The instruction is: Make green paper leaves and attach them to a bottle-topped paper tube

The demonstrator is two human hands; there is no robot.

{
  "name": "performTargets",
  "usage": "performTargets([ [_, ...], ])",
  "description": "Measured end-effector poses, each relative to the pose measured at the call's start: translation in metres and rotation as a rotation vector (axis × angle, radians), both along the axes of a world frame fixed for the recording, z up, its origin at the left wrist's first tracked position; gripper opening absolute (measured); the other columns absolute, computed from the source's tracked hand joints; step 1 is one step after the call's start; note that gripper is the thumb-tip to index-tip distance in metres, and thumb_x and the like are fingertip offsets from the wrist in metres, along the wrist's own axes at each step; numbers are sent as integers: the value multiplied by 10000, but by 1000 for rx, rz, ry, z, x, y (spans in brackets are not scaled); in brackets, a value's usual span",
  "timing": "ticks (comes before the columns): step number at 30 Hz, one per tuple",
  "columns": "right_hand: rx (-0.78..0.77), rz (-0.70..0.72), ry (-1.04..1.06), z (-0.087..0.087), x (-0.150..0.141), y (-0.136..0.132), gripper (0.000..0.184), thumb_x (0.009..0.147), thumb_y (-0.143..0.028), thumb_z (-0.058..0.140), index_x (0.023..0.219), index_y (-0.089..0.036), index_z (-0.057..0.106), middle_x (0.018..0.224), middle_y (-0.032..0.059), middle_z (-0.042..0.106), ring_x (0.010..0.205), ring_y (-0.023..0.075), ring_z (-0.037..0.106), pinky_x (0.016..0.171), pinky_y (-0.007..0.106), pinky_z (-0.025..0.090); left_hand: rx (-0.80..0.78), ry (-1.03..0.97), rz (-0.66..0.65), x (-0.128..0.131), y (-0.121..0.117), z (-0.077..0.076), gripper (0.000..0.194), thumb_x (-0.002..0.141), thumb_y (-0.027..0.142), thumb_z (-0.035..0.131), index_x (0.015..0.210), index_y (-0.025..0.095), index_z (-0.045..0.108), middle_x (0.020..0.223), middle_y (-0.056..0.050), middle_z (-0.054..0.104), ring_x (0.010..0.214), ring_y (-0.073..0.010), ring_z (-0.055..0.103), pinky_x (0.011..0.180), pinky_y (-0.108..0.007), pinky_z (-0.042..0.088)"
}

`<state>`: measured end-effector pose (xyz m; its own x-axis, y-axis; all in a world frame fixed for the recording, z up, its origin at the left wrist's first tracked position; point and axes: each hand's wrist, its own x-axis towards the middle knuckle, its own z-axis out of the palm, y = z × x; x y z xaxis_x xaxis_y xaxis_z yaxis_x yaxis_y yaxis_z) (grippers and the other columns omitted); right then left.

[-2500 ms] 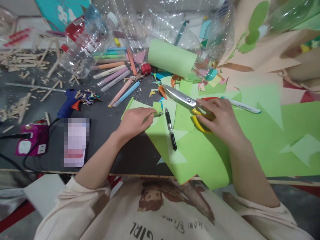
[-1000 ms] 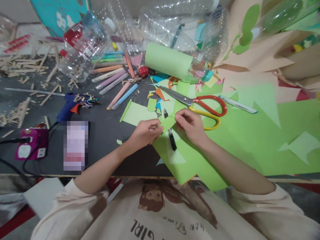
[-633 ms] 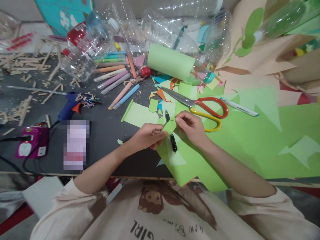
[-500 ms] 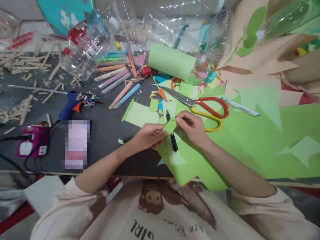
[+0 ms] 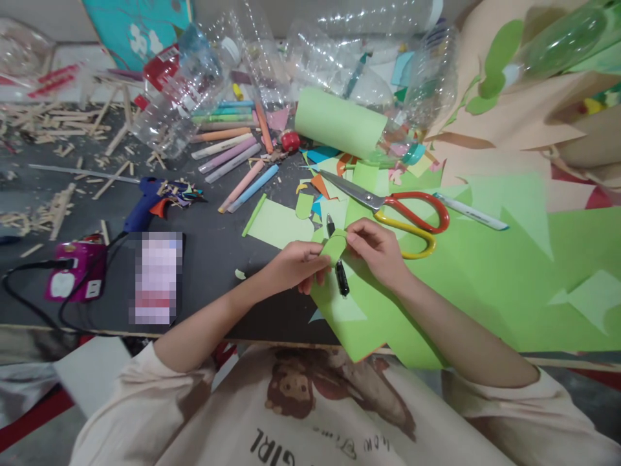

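Note:
A small green paper piece (image 5: 335, 247) is pinched between both hands above the green sheets. My left hand (image 5: 301, 264) grips its lower left part between thumb and fingers. At its upper right edge, the fingertips of my right hand (image 5: 372, 249) are closed on the paper. Under the piece lies a black pen (image 5: 342, 279), partly covered by it. Scissors (image 5: 383, 200) with one red and one yellow handle loop rest just beyond my right hand. A pale green paper piece (image 5: 278, 222) with a rolled edge lies past my left hand.
Large green paper (image 5: 485, 285) spreads over the right side. Felt-tip markers (image 5: 233, 155), clear plastic bottles (image 5: 169, 123) and a bottle wrapped in green paper (image 5: 339, 123) lie farther back. Leftward are a blue glue gun (image 5: 140, 204), a phone (image 5: 158, 278), a purple box (image 5: 75, 270) and wood sticks (image 5: 58, 210).
The whole view has shifted slightly, so things appear a little farther right. Both hands still hold the green paper piece, which appears tilted a bit more upright.

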<state>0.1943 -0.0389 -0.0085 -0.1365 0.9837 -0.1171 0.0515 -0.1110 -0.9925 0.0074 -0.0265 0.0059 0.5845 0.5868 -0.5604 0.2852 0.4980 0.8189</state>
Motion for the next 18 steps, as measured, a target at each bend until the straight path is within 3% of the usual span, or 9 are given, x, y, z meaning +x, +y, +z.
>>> performTargets([
  [5, -3, 42, -21, -2, 2, -1, 307, 820, -444, 664, 663, -214, 533, 547, -57, 450, 473, 92, 376, 473, 253, 298, -63, -29, -32, -2, 3, -1, 258, 804, 354, 605, 650, 165, 521, 571, 41, 636, 307, -46, 506, 328, -143, 397],
  [12, 19, 56, -57, 0, 4, 0, 261, 811, -376, 635, 650, -211, 514, 531, -68, 426, 458, 83, 365, 467, 240, 301, 30, -27, -19, -1, -1, -1, 373, 788, 443, 669, 601, 167, 501, 453, 83, 522, 307, -31, 462, 330, -131, 360],
  [18, 23, 50, -59, 1, 4, -2, 246, 824, -359, 603, 657, -210, 500, 535, -65, 439, 461, 84, 380, 461, 232, 303, 33, 48, -60, 1, -4, -1, 355, 837, 349, 629, 571, 165, 483, 469, 79, 538, 300, -16, 435, 336, -129, 352],
])
